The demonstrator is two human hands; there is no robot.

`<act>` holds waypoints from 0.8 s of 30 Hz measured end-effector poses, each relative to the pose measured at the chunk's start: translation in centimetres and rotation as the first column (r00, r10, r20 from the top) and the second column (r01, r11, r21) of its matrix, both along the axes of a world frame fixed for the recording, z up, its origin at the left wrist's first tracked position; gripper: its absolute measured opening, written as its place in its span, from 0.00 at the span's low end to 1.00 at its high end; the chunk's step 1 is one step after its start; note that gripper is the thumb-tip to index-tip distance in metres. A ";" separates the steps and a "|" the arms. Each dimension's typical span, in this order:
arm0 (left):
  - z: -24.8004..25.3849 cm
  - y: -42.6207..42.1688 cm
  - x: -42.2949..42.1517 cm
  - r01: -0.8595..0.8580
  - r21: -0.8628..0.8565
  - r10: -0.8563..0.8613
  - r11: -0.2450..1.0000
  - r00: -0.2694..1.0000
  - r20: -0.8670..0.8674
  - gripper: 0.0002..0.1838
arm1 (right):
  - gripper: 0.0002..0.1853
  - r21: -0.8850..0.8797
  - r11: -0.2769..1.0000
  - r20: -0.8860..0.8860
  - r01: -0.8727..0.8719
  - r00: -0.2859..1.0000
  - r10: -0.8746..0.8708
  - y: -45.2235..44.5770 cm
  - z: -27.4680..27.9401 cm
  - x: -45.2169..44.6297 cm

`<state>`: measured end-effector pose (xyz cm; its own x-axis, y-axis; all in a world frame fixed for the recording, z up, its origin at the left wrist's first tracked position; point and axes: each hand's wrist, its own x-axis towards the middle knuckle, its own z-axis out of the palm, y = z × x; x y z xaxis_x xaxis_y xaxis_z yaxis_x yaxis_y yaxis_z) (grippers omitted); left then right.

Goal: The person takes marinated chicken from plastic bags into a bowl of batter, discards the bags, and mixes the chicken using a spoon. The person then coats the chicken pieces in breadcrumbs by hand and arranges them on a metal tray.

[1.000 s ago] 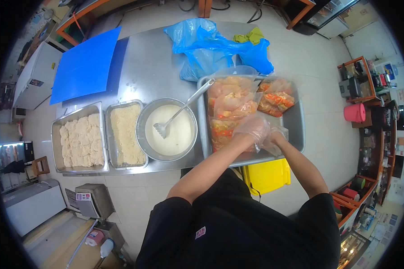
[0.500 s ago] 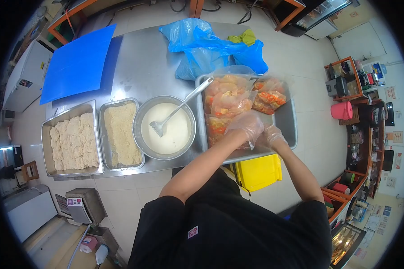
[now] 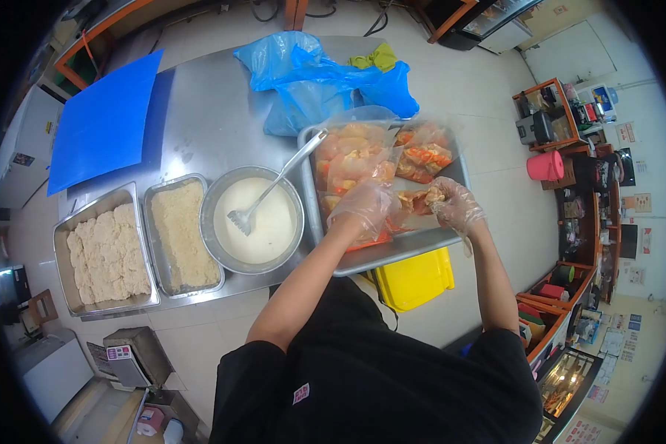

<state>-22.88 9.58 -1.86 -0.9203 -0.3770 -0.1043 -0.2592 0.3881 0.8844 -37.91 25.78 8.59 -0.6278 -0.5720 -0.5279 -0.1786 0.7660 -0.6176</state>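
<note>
1. Since the frame half a second ago, the right hand (image 3: 457,206), in a clear plastic glove, has parted from the left hand (image 3: 366,203), gloved alike; a lumpy, brownish-orange piece of food (image 3: 434,195) now shows at its fingertips. The whole view has shifted too.
2. The right hand is pinched around that piece, over the near right part of the grey rectangular tub (image 3: 422,243). The left hand lies over the clear plastic bags of orange-red food (image 3: 348,166) in the tub's left half; its fingertips are hidden, so I cannot tell its grip.
3. The step in hand looks like taking pieces from a bag inside the tub. The next move seems to call for a firm pinch on a slippery-looking piece, with the left hand steadying the bag.
4. Just left of the tub stands a round steel bowl (image 3: 255,268) of white liquid; crumpled translucent blue plastic bags (image 3: 303,81) lie just beyond the tub.
5. Below the tub, a small pink-and-white patch (image 3: 301,393) on the black shirt (image 3: 377,385) bears characters too small to read.
</note>
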 end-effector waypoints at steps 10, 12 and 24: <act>1.0 0.3 1.3 0.070 -0.056 -0.070 0.996 0.997 0.016 0.16 | 0.17 -0.198 0.976 0.003 -0.092 0.996 0.094 0.8 6.2 -0.6; 1.1 0.3 1.9 0.125 -0.194 -0.140 0.973 0.988 -0.065 0.15 | 0.18 -0.267 0.950 -0.033 -0.159 0.987 0.156 -0.1 9.6 -0.1; 1.9 1.6 4.5 0.046 0.096 -0.050 0.994 0.998 0.037 0.22 | 0.20 -0.318 0.545 -0.103 -0.776 0.600 0.794 -18.1 6.8 12.8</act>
<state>-18.37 11.22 0.06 -0.9317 -0.3188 -0.1743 -0.2778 0.3155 0.9074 -25.08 7.64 15.37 0.1710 -0.9528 -0.2507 -0.5799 0.1084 -0.8075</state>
